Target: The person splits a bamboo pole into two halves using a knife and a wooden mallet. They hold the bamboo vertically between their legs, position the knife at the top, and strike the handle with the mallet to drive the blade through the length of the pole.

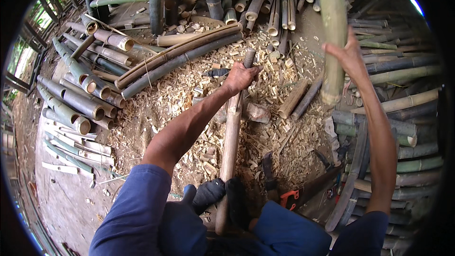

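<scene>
My left hand [241, 77] is wrapped around the narrow upper end of a pale pole [231, 137], which slants down between my dark-covered feet [208, 194]. A ringed, darker tip of it sticks out above my fist. At the upper right, my right hand [350, 58] grips a thick green bamboo pole [332, 23] from its right side, thumb across the front and fingers partly behind. That bamboo pole stands nearly upright and is smeared by motion; its top runs out of view. Pale chips [185, 114] cover the ground under both hands.
Bamboo lengths [90, 99] lie at the left, with split strips [76, 151] below them. More bamboo poles [407, 76] are stacked at the right. By my feet lie a saw with an orange handle [289, 198] and a dark-handled tool [268, 170]. Two short pieces [294, 98] rest mid-ground.
</scene>
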`<action>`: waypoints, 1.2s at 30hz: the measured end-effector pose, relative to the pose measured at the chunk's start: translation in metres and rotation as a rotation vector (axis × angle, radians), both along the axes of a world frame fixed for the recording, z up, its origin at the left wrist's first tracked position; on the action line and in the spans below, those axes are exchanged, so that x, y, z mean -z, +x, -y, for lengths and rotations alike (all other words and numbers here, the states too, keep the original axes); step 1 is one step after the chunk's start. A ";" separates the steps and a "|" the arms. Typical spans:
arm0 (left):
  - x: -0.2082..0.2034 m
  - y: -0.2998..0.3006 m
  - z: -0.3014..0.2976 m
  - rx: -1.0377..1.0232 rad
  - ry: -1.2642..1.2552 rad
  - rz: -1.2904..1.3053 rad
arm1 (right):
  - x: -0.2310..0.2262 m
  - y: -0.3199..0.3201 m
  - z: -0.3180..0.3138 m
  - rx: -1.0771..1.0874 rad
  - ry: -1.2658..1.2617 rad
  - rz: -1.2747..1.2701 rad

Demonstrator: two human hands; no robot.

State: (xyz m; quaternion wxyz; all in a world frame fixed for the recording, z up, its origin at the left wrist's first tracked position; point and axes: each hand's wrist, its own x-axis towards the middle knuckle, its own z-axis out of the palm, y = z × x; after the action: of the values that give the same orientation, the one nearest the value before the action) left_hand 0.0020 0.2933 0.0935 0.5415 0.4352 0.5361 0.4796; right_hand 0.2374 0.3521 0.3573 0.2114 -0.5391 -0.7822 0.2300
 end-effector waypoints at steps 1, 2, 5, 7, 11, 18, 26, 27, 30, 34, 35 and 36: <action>0.003 0.000 -0.001 0.020 0.004 0.003 | 0.007 0.002 0.009 -0.049 -0.002 0.173; 0.005 -0.003 -0.002 0.038 0.009 -0.004 | 0.012 0.001 0.018 -0.099 -0.001 0.337; 0.007 -0.005 -0.002 0.057 0.059 -0.057 | 0.010 -0.006 0.025 -0.182 -0.035 0.740; 0.006 -0.007 0.001 0.033 0.045 -0.055 | 0.001 0.000 0.019 -0.162 -0.066 0.538; 0.001 -0.002 -0.001 0.012 -0.008 0.029 | -0.020 0.002 -0.003 -0.053 0.154 0.134; -0.001 0.000 0.000 0.030 -0.008 0.033 | 0.048 0.027 0.001 -0.287 0.237 0.389; 0.002 -0.006 0.002 0.009 0.001 0.042 | 0.014 0.006 -0.002 -0.090 0.034 0.333; -0.004 0.002 0.001 0.024 -0.018 0.009 | 0.009 0.016 -0.014 -0.024 0.171 0.251; -0.005 0.004 0.002 -0.017 -0.001 0.029 | -0.004 0.014 -0.024 0.063 0.155 -0.123; 0.000 -0.001 0.001 -0.009 0.007 0.073 | 0.021 0.008 -0.004 -0.170 0.003 0.092; 0.004 -0.003 -0.001 -0.001 0.038 0.088 | 0.034 0.006 0.013 -0.261 0.033 0.491; 0.008 -0.005 -0.003 0.006 0.070 0.103 | 0.032 0.000 0.014 -0.248 0.024 0.546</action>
State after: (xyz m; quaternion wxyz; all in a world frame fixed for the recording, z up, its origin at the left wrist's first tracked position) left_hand -0.0029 0.2960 0.0853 0.5543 0.4303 0.4892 0.5179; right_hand 0.2377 0.3377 0.3252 -0.0303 -0.4789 -0.8726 0.0913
